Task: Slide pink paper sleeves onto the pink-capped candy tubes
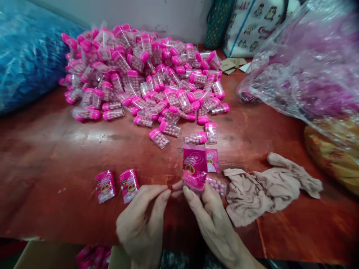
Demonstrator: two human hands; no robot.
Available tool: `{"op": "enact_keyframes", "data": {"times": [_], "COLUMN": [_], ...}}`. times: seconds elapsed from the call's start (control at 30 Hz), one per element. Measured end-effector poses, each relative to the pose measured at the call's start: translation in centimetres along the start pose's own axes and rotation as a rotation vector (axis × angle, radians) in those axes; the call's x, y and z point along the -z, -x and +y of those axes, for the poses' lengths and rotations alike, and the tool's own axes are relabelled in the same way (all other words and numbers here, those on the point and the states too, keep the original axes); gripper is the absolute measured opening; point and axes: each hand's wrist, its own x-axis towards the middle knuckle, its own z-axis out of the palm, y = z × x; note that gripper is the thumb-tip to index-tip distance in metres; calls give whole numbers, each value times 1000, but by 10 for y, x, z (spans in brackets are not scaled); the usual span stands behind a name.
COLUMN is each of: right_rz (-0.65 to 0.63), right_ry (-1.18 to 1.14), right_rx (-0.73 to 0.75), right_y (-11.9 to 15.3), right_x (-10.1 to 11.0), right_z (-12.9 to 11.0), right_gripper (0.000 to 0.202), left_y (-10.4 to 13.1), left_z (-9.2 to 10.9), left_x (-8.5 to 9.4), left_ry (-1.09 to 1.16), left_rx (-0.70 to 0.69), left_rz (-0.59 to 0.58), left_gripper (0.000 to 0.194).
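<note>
My right hand (213, 213) is closed around the lower end of a pink printed wrapper sleeve (194, 161), held upright above the table. A candy container may be inside its lower part; my fingers hide this. My left hand (143, 220) is just left of it, thumb and forefinger pinched together; whatever they may hold is too small to tell. Behind the right hand lie a flat pink sleeve (213, 160) and a clear container of pink candy balls (218, 185). Two wrapped candy containers, one on the far left (106, 186) and one closer (129, 185), lie beside my left hand.
A big heap of pink-capped candy containers (146, 74) covers the back of the reddish table (70, 149). A blue bag (28, 56) stands left, a clear plastic bag (303, 67) right. A beige cloth (269, 190) lies right. Pink packs (94, 257) sit below the front edge.
</note>
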Motion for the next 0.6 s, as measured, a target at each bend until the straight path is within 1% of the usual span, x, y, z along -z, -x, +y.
{"op": "enact_keyframes", "data": {"times": [0.03,0.07,0.1,0.13,0.17,0.2,0.27,0.37,0.43,0.5,0.53,0.6], "right_rz": [9,24,56,79,93,101,98,83,108,128,137,173], "right_ry": [43,107,181,254,313,325,352,468,553,580,574,548], "right_rx": [21,50,91,136,172,188,231,351,436,487,491,441], "right_y": [1,3,6,10,14,17,22,23,23,20,19,15], "right_x": [-1,-2,-4,-6,-9,-11,-12,-10,-8,-8,-9,-11], "right_z": [3,7,12,17,23,28,33,31,27,23,22,22], "right_gripper": [20,21,26,32,36,39,37,30,30,32,32,33], "left_y": [1,1,1,0,-2,-4,-9,-19,-24,-29,-31,-32], "left_z": [4,8,11,12,12,11,7,1,-1,-2,-2,-4], "left_x": [-1,-2,-5,-7,-9,-11,-12,-9,-6,-3,-3,-3], "left_ry": [-22,-40,-65,-99,-134,-163,-181,-151,-150,-166,-182,-225], "left_rx": [-110,-205,-274,-313,-329,-334,-348,-420,-482,-558,-600,-668], "left_rz": [75,91,65,16,-39,-88,-148,-221,-264,-296,-301,-297], "left_gripper": [28,35,40,41,39,36,30,25,20,16,14,12]}}
